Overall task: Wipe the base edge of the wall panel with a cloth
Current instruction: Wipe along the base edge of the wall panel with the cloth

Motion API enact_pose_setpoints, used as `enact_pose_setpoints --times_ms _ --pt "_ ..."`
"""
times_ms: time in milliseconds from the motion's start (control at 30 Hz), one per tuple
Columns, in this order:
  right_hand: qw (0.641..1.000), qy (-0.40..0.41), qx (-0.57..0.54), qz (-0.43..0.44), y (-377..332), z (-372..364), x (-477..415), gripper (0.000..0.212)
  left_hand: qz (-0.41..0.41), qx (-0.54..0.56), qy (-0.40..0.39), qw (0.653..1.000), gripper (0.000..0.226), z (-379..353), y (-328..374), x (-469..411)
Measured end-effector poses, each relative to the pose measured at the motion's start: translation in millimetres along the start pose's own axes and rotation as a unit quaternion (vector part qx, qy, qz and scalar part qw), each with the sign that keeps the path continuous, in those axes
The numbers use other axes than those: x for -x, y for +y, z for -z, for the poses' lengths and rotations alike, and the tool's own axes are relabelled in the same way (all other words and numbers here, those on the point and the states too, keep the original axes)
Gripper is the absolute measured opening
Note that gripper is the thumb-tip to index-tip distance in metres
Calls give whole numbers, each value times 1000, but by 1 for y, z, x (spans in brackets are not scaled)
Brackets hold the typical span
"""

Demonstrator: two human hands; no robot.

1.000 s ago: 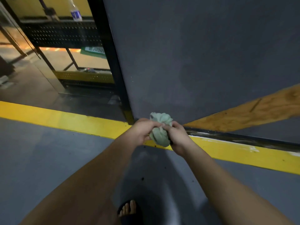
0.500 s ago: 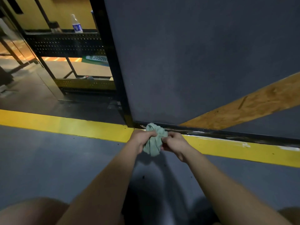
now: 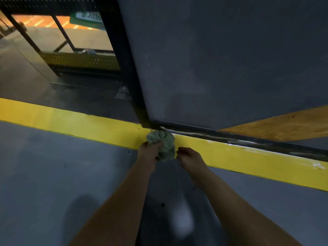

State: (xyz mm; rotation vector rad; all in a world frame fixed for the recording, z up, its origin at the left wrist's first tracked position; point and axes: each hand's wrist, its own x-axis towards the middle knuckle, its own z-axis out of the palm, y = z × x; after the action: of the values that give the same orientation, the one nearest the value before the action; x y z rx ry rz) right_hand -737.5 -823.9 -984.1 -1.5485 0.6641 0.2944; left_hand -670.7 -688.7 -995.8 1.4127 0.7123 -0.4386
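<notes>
A crumpled pale green cloth [image 3: 164,142] hangs just in front of the left end of the wall panel's black base edge [image 3: 230,136]. My left hand [image 3: 150,150] grips the cloth from its left side. My right hand [image 3: 190,157] sits just right of the cloth with fingers loosely curled, and a small gap shows between them. The dark grey wall panel [image 3: 213,59] rises above the base edge, with a black vertical post [image 3: 127,68] at its left side.
A yellow floor stripe [image 3: 71,121] runs across in front of the panel over grey floor [image 3: 53,174]. An orange-brown diagonal band [image 3: 284,125] crosses the panel's lower right. Behind glass at left stands a perforated metal rack [image 3: 79,63].
My right hand has let go of the cloth, which both hands held before. The view has dropped closer to the floor and the cloth now sits near the base edge.
</notes>
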Motion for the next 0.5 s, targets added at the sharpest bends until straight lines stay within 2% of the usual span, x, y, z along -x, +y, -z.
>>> enact_pose_setpoints --times_ms 67,133,233,367,500 --pt "1000 -4 -3 -23 6 -4 -27 37 -1 -6 21 1000 29 -13 -1 -27" --pt "998 -7 -36 -45 15 -6 -53 29 -2 -13 50 999 27 -25 -6 -55" --pt "993 -9 -102 -63 29 -6 -84 24 -60 10 113 992 24 -32 -14 -95" --pt "981 24 -178 -73 47 1 -110 31 -112 28 207 972 33 -31 -12 -127" --pt "963 5 -258 -75 55 14 -119 39 -99 22 219 970 36 -40 -9 -150"
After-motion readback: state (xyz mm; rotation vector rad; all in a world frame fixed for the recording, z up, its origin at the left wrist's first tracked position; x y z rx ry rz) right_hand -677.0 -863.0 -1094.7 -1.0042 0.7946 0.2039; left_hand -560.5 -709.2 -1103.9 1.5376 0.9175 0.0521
